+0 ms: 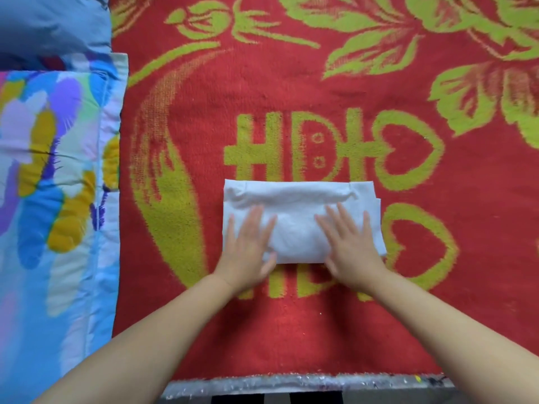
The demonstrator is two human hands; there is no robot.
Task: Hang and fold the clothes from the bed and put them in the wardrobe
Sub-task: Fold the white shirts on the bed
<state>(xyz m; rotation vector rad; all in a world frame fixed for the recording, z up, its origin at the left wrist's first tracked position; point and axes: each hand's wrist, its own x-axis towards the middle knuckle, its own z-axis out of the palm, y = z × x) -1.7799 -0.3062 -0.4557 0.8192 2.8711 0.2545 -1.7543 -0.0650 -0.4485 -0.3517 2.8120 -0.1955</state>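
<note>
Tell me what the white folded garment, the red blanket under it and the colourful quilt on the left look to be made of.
White folded garment: looks like soft matte cotton knit; it creases gently under both flat hands.
Red blanket: a fuzzy pile, towelling or woven plush, with a nubby green pattern.
Colourful quilt: smooth printed fabric over padding, probably cotton or polyester; stitched edges, slight sheen.

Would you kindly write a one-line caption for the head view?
Left hand and right hand press flat on a folded white garment on a red blanket.
</note>
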